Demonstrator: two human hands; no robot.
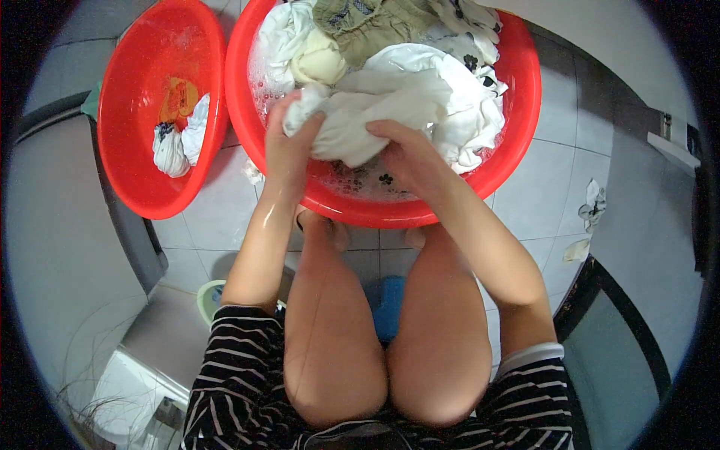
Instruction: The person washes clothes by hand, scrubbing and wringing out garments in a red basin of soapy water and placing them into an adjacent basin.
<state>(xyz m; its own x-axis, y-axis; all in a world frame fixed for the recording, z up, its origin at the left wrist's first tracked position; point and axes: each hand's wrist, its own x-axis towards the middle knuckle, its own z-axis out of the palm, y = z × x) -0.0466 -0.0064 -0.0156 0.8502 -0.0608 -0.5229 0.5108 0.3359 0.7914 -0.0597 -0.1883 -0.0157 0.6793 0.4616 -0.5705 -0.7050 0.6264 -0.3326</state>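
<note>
Just inside the near rim of the large red basin [367,215]: the bunched white cloth [397,101], lifted above the suds [349,182] and spread between my two hands.
Left hand [294,133]: closed on the cloth's left end, thumb on the near side, other fingers partly lost in the folds.
Right hand [411,154]: grasping the cloth's near edge, thumb on top; the fingers run underneath, so I cannot tell how hard they press.
Handling the folds: I judge it best to keep a thick handful in each grip, work fold against fold, and shift along so no patch is missed.
Height over the foam: staying low and inside the near rim should let drips fall back into the basin.
Right rim: crumpled white laundry [472,120] lies along it; I would keep the held cloth clear of that heap so they don't tangle.
Left and far sides: a cream cloth [321,60] toward the left rim, a khaki garment [382,30] at the far side.
Small red basin [110,112]: close beside the large one's left rim, with a white bundle [171,155] near its right edge.
</note>
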